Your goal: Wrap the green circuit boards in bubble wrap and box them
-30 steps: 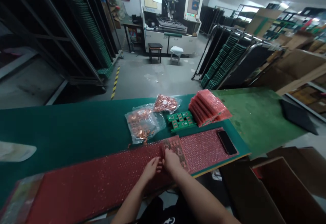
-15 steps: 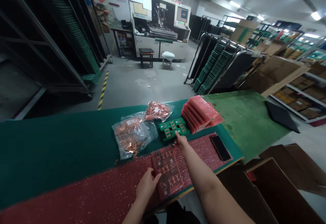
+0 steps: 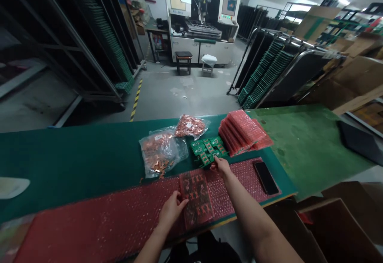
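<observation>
likely wrapped: red bubble-wrap packets (image 3: 241, 129), red-filmed flat board (image 3: 196, 200), left hand (image 3: 171, 210) spread alongside; unwrapped: green circuit board (image 3: 208, 147), right hand (image 3: 221, 166) pinching edge.

The red bubble wrap (image 3: 89, 223) is thin, see-through plastic, dimpled all over and flecked with glossy highlights. The wrapped panel (image 3: 196, 193) wears the same shiny film — copper-toned metal shows dully through it. The green circuit boards (image 3: 206, 148) look smooth with a slight sheen, set with coppery metal parts. Clear, crinkled plastic bags (image 3: 179, 147) hold bright, polished-looking copper pieces (image 3: 158, 166). The phone (image 3: 265, 178) has a smooth, dark, glassy face. The tabletop (image 3: 83, 155) is smooth, matt green — its yellowish edge (image 3: 227, 220) possibly wood, though blurred.
</observation>
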Demonstrator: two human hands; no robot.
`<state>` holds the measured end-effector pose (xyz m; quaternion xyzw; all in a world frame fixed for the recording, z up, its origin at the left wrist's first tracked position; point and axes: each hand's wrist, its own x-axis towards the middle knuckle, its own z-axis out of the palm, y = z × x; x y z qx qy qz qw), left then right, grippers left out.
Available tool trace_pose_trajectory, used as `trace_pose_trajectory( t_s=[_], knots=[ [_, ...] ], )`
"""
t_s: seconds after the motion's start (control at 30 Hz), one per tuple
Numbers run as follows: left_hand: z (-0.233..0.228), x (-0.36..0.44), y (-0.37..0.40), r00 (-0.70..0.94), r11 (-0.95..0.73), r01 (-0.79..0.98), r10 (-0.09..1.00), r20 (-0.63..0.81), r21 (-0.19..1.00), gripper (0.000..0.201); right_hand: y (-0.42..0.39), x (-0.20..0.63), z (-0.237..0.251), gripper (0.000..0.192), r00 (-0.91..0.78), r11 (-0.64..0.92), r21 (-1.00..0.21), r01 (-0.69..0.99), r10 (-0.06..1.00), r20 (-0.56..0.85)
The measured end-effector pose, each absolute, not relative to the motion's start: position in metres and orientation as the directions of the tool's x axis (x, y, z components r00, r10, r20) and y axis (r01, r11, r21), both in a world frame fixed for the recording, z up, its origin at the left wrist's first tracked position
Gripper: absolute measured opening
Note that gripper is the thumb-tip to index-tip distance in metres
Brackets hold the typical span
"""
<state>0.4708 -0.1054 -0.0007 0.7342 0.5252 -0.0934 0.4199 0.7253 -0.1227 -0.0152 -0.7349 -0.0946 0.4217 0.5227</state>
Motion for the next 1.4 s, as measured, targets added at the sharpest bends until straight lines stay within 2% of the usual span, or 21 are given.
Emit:
trace_pose_trajectory(
  t_s=[0.13,0.23,0.33,0.4,0.47,0.57,0.7,0.93,1.07,1.23,1.4],
  knots=[
    [-0.004,0.469,-0.105,0.433,-0.072,0.835,0.698,-0.571,0.546,0.017,-0.145,0.716,-0.005,0.038,0.589,-0.367,-0.861,-0.352,0.628,-0.509],
    [-0.011,0.467,-0.101,0.44,0.013,0.78,0.7,-0.563,0.626,0.015,-0.181,0.709,0.001,0.039,0.45,-0.361,-0.884,-0.297,0.764,-0.463],
    [-0.016,0.466,-0.102,0.419,0.211,0.664,0.689,-0.591,0.717,0.024,-0.211,0.704,0.003,0.033,0.136,-0.39,-0.919,-0.051,0.909,-0.393],
    [-0.016,0.465,-0.106,0.391,0.323,0.608,0.672,-0.628,0.725,0.036,-0.219,0.702,0.001,0.027,-0.018,-0.398,-0.891,0.218,0.911,-0.412],
    [-0.016,0.464,-0.114,0.388,0.343,0.596,0.668,-0.635,0.726,0.046,-0.216,0.698,-0.002,0.023,-0.065,-0.384,-0.821,0.422,0.891,-0.449],
    [-0.015,0.463,-0.125,0.406,0.231,0.642,0.706,-0.58,0.731,0.048,-0.204,0.693,-0.008,0.02,-0.038,-0.396,-0.761,0.514,0.876,-0.482],
    [-0.013,0.464,-0.131,0.409,0.055,0.753,0.741,-0.532,0.656,0.037,-0.195,0.689,-0.014,0.019,0.029,-0.439,-0.693,0.572,0.855,-0.518],
    [-0.001,0.472,-0.133,0.408,-0.078,0.825,0.767,-0.496,0.559,0.032,-0.192,0.682,-0.011,0.021,0.147,-0.478,-0.534,0.697,0.825,-0.546],
    [0.001,0.474,-0.136,0.388,-0.095,0.848,0.78,-0.49,0.521,0.034,-0.189,0.676,-0.004,0.02,0.193,-0.515,-0.489,0.704,0.801,-0.566],
    [-0.008,0.474,-0.136,0.387,-0.074,0.83,0.79,-0.475,0.553,0.038,-0.19,0.67,-0.008,0.018,0.283,-0.592,-0.487,0.642,0.773,-0.567],
    [-0.013,0.474,-0.136,0.37,-0.005,0.794,0.798,-0.476,0.608,0.06,-0.198,0.665,-0.017,0.022,0.357,-0.657,-0.556,0.51,0.749,-0.558]
  ],
)
